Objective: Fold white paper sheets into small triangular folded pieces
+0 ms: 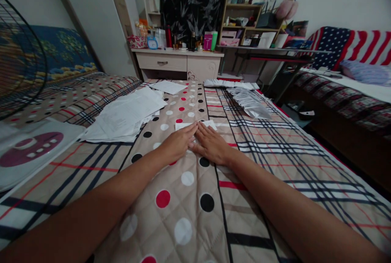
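Note:
My left hand [182,140] and my right hand [211,144] lie side by side on a small piece of white paper [211,124], which looks folded. The fingers of both hands are stretched out flat, and the fingertips meet near the paper's middle. Most of the paper is hidden under them. It rests on a quilted bedspread [183,230] with dots and plaid stripes. To the left is a loose pile of white sheets [125,112] with faint print. Beyond it lies another white sheet [170,87].
At the right lies an overlapping row of silvery-white flat pieces [249,102], with a white row [230,84] behind it. A printed plastic bag [33,149] and a fan [21,55] are at the left. A dresser [177,62] stands past the bed's far end.

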A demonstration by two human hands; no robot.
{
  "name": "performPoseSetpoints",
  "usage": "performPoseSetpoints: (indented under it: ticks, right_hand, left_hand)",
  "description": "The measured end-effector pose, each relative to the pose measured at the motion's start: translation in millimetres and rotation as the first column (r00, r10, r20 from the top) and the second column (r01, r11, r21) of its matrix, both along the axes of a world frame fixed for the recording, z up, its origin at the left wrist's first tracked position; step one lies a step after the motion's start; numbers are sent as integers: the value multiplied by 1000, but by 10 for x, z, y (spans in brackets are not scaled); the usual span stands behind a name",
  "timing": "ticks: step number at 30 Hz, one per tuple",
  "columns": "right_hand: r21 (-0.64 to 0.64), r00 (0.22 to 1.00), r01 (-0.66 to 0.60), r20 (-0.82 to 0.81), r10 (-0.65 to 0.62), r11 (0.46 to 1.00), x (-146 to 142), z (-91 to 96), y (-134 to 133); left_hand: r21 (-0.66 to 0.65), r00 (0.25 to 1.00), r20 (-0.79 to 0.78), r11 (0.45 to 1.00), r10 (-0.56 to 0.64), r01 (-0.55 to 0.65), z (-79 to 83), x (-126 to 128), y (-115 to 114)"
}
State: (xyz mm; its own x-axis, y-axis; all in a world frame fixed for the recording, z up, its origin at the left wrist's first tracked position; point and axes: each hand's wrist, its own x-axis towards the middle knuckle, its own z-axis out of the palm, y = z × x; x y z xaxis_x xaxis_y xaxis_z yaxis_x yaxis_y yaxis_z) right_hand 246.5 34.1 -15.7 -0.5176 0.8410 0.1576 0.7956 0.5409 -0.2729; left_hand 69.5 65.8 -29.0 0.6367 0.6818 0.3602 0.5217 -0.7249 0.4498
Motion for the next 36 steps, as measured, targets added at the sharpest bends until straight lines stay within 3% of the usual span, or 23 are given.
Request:
performPoseSetpoints:
  ticks: [5,9,12,14,16,19,23,26,28,29,31,33,34,36]
  right_hand:
    - [12,978,191,80,-191,982,236,-21,125]
    - [93,943,315,83,-322,945,394,-51,377]
    - [118,948,316,-12,-317,941,450,-60,549]
    - [129,957,277,-122,-262,952,483,-60,613]
    - [119,951,231,-237,-199,966,517,-60,640]
    - [25,913,234,-349,-211,972,550,-63,648]
    - [-115,851,192,-476,-224,975,529,-49,655]
    - [-22,729,212,-662,-173,977,489,4,637]
    - [204,676,307,-734,-62,930,472,57,613]
    - [311,681,332,-732,1,891,470,81,601]
    - [450,734,316,-674,86,835,475,116,585]
    - [513,823,252,-559,96,820,489,123,583]
    - [521,871,215,-485,80,826,496,118,585]
    - [493,944,131,-328,45,860,504,97,589]
  left_hand:
    - [-112,998,13,992,58,-56,39,-62,-54]
    - [-201,978,130,971,161,-133,98,-105,89]
    - [-130,964,110,965,244,-229,134,-111,317]
    - [-126,972,2,964,236,-234,190,-109,479]
    - [-199,973,-125,955,196,-218,266,-107,610]
    - [-334,967,-246,930,72,-155,352,-110,713]
    - [-428,971,-229,889,70,-165,372,-116,717]
    - [-284,986,-76,944,151,-166,434,-84,672]
    - [23,970,115,976,213,-217,503,-45,635]
    - [175,960,202,957,194,-230,529,-27,618]
    - [430,953,267,868,140,-248,535,-6,592]
    - [581,977,183,789,111,-198,464,-13,582]
    - [615,989,105,774,107,-149,407,-25,583]
    - [602,994,-67,798,90,-31,286,-58,591]
